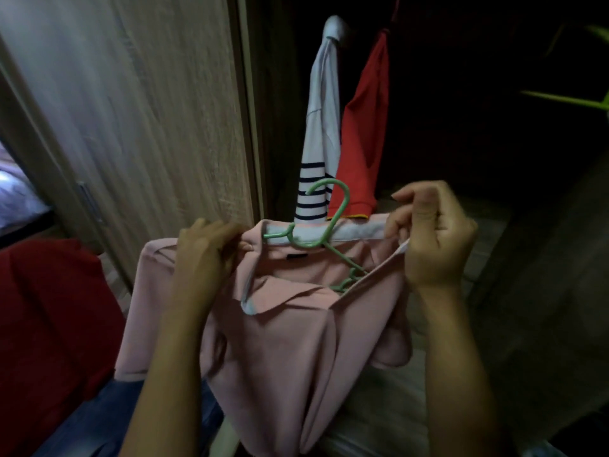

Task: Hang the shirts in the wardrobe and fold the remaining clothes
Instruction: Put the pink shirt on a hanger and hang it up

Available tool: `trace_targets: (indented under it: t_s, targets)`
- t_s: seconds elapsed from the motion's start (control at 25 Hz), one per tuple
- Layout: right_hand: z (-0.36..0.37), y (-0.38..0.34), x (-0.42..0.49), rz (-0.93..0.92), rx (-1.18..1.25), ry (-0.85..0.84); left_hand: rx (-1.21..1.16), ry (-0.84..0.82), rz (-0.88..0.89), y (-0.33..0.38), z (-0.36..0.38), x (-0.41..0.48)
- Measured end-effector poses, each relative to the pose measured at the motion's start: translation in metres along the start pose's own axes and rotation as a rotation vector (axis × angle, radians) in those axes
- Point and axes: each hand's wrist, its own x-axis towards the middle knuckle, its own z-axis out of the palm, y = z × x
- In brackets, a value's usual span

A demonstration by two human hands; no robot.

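Head view, sweeping from the left: a dark red garment (56,308) lies in a heap at the edge with blue jeans (108,417) under it, and the pale wood wardrobe door (148,110) stands behind them. Now the left grip (204,255) has its fingers curled and pinching the left end of the collar on the pink polo shirt (280,341), which hangs in the air in front of the open wardrobe (478,77), body drooping down. Dead centre is the green hanger (324,225): its hook rises over the stretched collar band, pointing up and away towards the hung clothes, while one shoulder arm slants down and to the right inside the neck opening. So the hanger sits crooked in the shirt, not yet level by my reading. Behind it a white striped shirt (321,127) and an orange-red shirt (362,133) already hang side by side, touching. On the other side, the right grip (431,235) is clenched on the right end of the collar, sitting a little higher than its partner. The collar runs straight across between the two, the hook roughly midway, perhaps a shade nearer the right. The rail itself is lost in the dark. Far right, a lime hanger (566,100) hangs bare.
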Motion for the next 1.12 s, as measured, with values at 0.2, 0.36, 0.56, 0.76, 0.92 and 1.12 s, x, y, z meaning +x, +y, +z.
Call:
trace_targets:
  t_s: [0.2, 0.36, 0.56, 0.76, 0.92, 1.12]
  targets:
    - [-0.014, -0.014, 0.014, 0.423, 0.551, -0.349, -0.245, 0.180, -0.130, 0.009, -0.009, 0.002]
    - [-0.018, 0.014, 0.011, 0.346, 0.070, -0.329, -0.441, 0.167, -0.146, 0.011, -0.014, -0.003]
    - [-0.028, 0.012, 0.010, 0.451, -0.092, -0.964, -0.466, 0.225, -0.250, 0.016, -0.029, -0.004]
    - [-0.009, 0.008, 0.004, 0.306, -0.219, -0.824, -0.551, 0.217, -0.288, 0.012, -0.036, -0.009]
    - [-0.010, 0.005, 0.005, 0.211, -0.387, -0.729, -0.720, 0.095, -0.263, 0.006, -0.040, -0.008]
    - [-0.016, 0.003, 0.003, 0.275, -0.415, -0.745, -0.491, -0.096, -0.221, 0.003, -0.030, -0.015]
